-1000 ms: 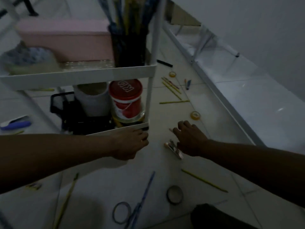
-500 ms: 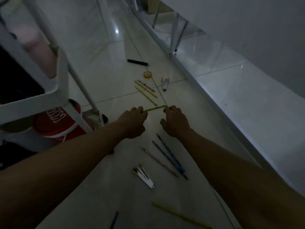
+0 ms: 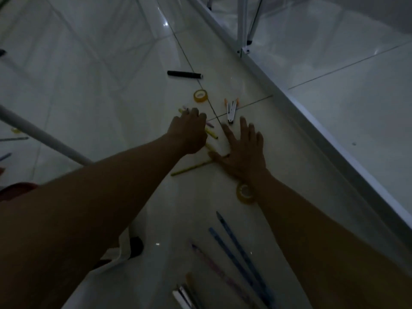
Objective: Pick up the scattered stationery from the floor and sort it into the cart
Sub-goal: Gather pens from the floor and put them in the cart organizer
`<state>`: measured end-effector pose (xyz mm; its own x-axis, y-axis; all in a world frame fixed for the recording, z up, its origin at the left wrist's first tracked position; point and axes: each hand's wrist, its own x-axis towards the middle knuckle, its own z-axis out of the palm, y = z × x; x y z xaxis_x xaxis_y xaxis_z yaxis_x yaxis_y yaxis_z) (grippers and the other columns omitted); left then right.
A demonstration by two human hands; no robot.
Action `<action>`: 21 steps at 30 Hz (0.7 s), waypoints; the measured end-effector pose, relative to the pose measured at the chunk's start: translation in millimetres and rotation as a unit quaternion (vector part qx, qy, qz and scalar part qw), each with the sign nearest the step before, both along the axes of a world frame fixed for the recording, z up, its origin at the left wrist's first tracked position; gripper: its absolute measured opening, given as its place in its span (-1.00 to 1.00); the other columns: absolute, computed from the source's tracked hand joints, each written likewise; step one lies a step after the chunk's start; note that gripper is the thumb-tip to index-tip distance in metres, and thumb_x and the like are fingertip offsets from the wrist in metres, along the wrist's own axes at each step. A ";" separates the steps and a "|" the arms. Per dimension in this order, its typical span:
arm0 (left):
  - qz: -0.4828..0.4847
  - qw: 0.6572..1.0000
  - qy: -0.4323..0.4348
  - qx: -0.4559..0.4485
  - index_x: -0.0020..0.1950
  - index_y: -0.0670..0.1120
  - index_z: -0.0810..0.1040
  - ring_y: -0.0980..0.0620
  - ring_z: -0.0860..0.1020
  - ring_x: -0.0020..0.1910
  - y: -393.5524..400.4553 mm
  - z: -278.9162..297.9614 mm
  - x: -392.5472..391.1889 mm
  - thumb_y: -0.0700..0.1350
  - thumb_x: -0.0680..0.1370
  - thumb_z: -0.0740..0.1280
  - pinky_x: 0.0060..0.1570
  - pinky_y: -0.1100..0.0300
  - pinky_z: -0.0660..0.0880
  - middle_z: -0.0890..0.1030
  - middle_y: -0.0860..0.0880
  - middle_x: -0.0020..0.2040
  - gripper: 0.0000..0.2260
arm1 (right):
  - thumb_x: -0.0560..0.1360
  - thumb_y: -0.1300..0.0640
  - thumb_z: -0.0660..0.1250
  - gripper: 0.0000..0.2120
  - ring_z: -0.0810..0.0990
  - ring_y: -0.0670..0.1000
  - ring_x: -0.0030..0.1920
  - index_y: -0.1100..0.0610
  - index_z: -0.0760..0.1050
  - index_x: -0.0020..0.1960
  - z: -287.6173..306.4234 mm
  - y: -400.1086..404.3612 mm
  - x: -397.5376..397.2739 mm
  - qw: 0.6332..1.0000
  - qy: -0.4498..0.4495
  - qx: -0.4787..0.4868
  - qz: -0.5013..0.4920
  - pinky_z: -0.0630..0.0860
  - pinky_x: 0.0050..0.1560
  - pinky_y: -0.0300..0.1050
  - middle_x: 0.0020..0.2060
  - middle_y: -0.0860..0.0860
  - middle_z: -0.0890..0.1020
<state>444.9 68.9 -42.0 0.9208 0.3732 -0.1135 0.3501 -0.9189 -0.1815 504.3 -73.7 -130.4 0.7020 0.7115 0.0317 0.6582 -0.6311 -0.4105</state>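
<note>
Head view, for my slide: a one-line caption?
Both hands reach down to yellow pencils scattered on the tiled floor.

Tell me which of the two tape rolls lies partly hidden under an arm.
The near tape roll, tucked against the right wrist, which covers its right edge. The far tape roll lies fully in view beyond both hands, below the black marker.

Two tape rolls: one (image 3: pixel 200 96) beyond the left hand (image 3: pixel 188 132), one (image 3: pixel 244 194) at the right hand's (image 3: pixel 242 153) wrist. One black marker (image 3: pixel 184 74) farther out. One white compass (image 3: pixel 231 110) just past the right fingertips. Three yellow pencils show around the hands (image 3: pixel 191 167); others may be hidden. Two blue pencils (image 3: pixel 236 241) and one pink (image 3: pixel 214 267) lie between the forearms.
</note>
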 end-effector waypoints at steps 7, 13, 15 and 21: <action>0.013 0.995 -0.088 -0.048 0.29 -0.22 0.36 -0.23 0.40 0.17 65.0 -23.7 65.4 -0.10 0.59 0.20 0.08 -0.10 0.43 0.35 -0.24 0.26 -0.68 | 0.36 -0.57 -0.14 -0.13 -0.19 0.21 0.54 -0.19 -0.12 0.56 -13.0 4.7 6.3 0.999 -0.029 -0.038 0.011 -0.20 0.44 0.32 0.57 0.09 -0.12; 0.101 0.976 -0.169 -0.093 0.35 -0.23 0.34 -0.26 0.39 0.22 90.0 -57.6 111.4 0.01 0.63 0.14 0.14 -0.11 0.40 0.34 -0.26 0.31 -0.60 | 0.38 -0.55 -0.08 -0.16 -0.14 0.19 0.55 -0.18 -0.01 0.55 -9.6 6.2 5.8 1.000 -0.018 -0.022 -0.002 -0.19 0.45 0.28 0.57 0.07 -0.03; 0.090 0.976 -0.179 -0.086 0.37 -0.21 0.33 -0.24 0.37 0.26 94.0 -63.7 128.2 0.02 0.63 0.13 0.17 -0.09 0.38 0.32 -0.24 0.36 -0.60 | 0.39 -0.53 -0.03 -0.18 -0.09 0.20 0.55 -0.17 0.06 0.54 -8.6 6.3 4.6 1.000 -0.021 -0.010 -0.008 -0.15 0.45 0.27 0.56 0.07 0.03; 0.165 0.961 -0.172 -0.138 0.53 -0.07 0.13 -0.27 0.17 0.45 117.9 -69.6 172.6 0.12 0.61 0.12 0.37 -0.18 0.24 0.06 -0.19 0.53 -0.46 | 0.40 -0.46 0.08 -0.22 -0.02 0.21 0.54 -0.14 0.16 0.52 -2.9 8.2 3.1 1.000 -0.008 -0.009 -0.019 -0.10 0.45 0.26 0.55 0.08 0.11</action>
<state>617.5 186.8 -111.6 0.7589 0.6500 0.0392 0.6258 -0.7446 0.2321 507.3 -65.5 -133.3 0.7274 0.6855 0.0307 0.6406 -0.6623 -0.3887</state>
